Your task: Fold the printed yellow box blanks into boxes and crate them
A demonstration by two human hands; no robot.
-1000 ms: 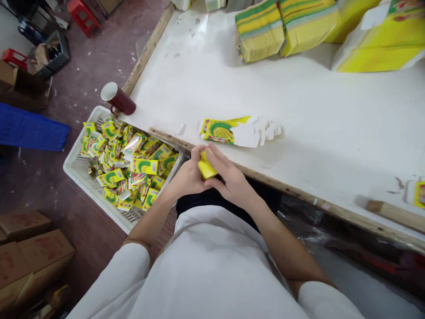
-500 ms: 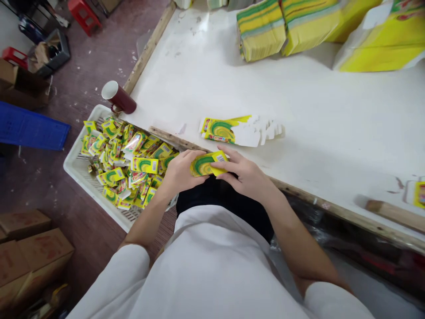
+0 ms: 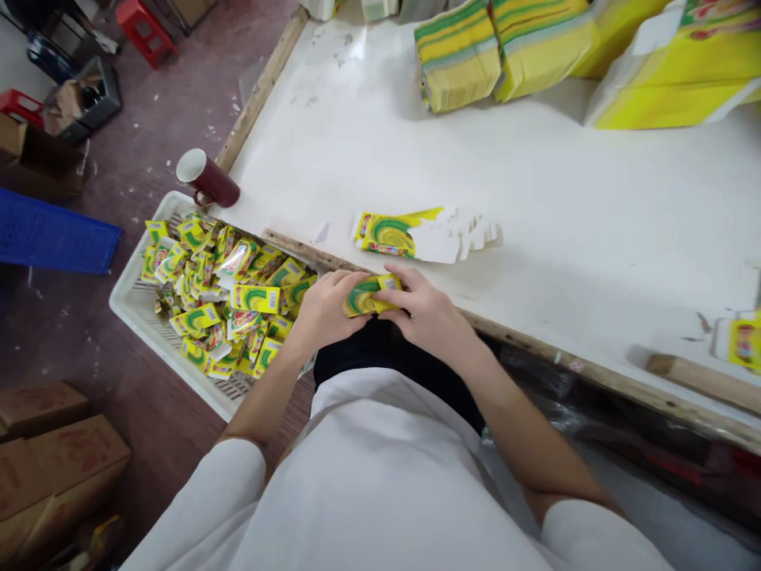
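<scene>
A small yellow and green carton [image 3: 360,298] is held at the table's front edge, between both hands. My left hand [image 3: 329,305] grips its left end, fingers over the top and thumb beneath. My right hand [image 3: 419,308] closes on the right end, by the barcode, with fingers and thumb. Just beyond them on the white table lies a fanned stack of flat cartons [image 3: 392,234], printed faces at the left and white flaps to the right. To my left, a white plastic basket [image 3: 128,295] holds a heap of similar cartons [image 3: 254,299].
A maroon mug [image 3: 217,184] stands by the table corner above the basket. Bundled flat cartons [image 3: 460,67] and a larger yellow box [image 3: 671,87] sit at the back. A wooden block [image 3: 701,381] lies at the right. Cardboard boxes [image 3: 71,460] and a blue crate [image 3: 56,234] occupy the floor.
Both hands still hold the carton. The right hand has moved slightly left, its fingers now pressed closer around the carton's end. The whole view has shifted a little.
</scene>
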